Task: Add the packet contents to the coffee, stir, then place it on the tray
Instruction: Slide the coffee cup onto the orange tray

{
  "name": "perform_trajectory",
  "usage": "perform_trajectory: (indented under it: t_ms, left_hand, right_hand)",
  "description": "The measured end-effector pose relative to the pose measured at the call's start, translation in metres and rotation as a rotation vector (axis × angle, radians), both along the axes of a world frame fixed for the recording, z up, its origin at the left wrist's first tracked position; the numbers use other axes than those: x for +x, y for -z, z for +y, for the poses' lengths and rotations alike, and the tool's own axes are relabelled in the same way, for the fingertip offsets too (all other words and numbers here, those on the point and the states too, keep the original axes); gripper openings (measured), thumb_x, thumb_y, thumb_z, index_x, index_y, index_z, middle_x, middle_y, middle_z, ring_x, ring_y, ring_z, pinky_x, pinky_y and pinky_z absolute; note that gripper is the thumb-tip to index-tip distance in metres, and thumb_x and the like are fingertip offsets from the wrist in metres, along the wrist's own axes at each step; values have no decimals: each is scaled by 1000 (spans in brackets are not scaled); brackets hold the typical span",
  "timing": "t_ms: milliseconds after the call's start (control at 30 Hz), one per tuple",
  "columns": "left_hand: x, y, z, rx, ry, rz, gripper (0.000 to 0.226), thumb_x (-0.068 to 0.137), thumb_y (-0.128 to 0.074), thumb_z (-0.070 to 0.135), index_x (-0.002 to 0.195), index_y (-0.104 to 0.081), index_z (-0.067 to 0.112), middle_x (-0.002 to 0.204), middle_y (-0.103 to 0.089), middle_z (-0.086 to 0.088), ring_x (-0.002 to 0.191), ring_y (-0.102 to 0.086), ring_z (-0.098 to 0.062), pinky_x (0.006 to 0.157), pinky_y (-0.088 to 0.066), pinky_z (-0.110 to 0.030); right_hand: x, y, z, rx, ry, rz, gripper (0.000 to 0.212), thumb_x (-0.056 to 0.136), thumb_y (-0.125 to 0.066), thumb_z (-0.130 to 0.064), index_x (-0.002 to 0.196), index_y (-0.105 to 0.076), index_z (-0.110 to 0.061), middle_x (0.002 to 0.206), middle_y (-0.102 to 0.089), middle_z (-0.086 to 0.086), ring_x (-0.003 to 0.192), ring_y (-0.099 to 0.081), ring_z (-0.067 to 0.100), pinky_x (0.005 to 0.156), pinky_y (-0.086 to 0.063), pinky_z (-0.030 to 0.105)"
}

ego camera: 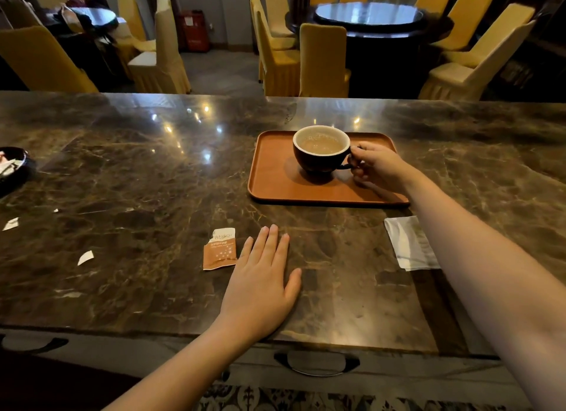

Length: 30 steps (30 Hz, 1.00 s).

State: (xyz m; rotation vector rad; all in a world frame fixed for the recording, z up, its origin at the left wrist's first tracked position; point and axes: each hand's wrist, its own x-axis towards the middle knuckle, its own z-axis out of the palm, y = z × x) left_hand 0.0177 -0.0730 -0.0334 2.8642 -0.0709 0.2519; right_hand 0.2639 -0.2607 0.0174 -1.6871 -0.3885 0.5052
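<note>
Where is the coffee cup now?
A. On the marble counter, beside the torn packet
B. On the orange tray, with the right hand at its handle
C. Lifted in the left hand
B: the coffee cup stands on the orange tray, and the right hand grips its handle.

The dark coffee cup (321, 153) with a pale inner wall stands upright on the far part of the orange-brown tray (275, 184), holding milky light-brown coffee; the torn-open brown and white packet (220, 249) lies flat on the marble counter, nearer and left of the tray.
</note>
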Motion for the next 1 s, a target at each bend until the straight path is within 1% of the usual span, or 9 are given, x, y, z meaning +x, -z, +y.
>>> perform_trajectory:
  t_ms: [200, 333, 467, 633, 800, 967, 1000]
  left_hand:
    - [-1, -1, -1, 9, 2, -14, 60, 91, -19, 48, 142, -5, 20, 153, 0, -2, 138, 11, -10, 108, 14, -28]
    - [-1, -1, -2, -2, -1, -19, 60, 91, -19, 48, 142, -6, 20, 153, -1, -1, 138, 11, -10, 108, 15, -27]
    - [-1, -1, -2, 0, -3, -17, 60, 91, -18, 49, 142, -5, 22, 152, 2, 0, 138, 12, -9, 108, 16, -26]
    - [-1, 0, -1, -1, -10, -11, 60, 91, -18, 49, 142, -4, 22, 152, 4, 1, 138, 13, -9, 109, 14, -27]
    - [-1, -1, -2, 8, -14, 2, 60, 89, -13, 51, 142, -1, 23, 151, 7, 2, 137, 16, -8, 107, 18, -26]
    - [0, -1, -2, 16, -13, 2, 60, 91, -16, 49, 142, -2, 22, 152, 7, 2, 137, 17, -9, 105, 20, -25]
    - [0, -1, -2, 13, -13, 2, 60, 91, -17, 49, 142, -2, 22, 152, 7, 2, 137, 17, -9, 106, 20, -25]
  right_hand:
    - [13, 5, -1, -25, -17, -12, 21, 95, -40, -22, 77, -46, -13, 69, -46, 2, 54, -37, 12, 52, -32, 24]
    - [18, 6, -2, -32, -16, -23, 20, 95, -41, -24, 79, -48, -14, 71, -48, 3, 54, -38, 12, 51, -34, 21]
    - [20, 4, -3, -61, -14, -31, 19, 94, -44, -25, 80, -51, -14, 72, -53, 1, 55, -40, 11, 53, -37, 20]
    - [23, 1, -3, -104, -6, -44, 18, 94, -44, -24, 82, -53, -13, 75, -56, 3, 58, -40, 13, 56, -36, 23]
    - [27, 0, -5, -116, -34, -49, 17, 93, -45, -22, 81, -53, -13, 73, -56, 2, 59, -42, 13, 56, -37, 23]
    - [30, 0, -6, -117, -44, -20, 18, 92, -46, -24, 80, -56, -14, 65, -61, -5, 58, -44, 11, 54, -40, 19]
    - [29, 0, -6, -123, -36, -15, 18, 93, -46, -24, 81, -56, -13, 67, -61, -4, 58, -43, 12, 54, -40, 19]
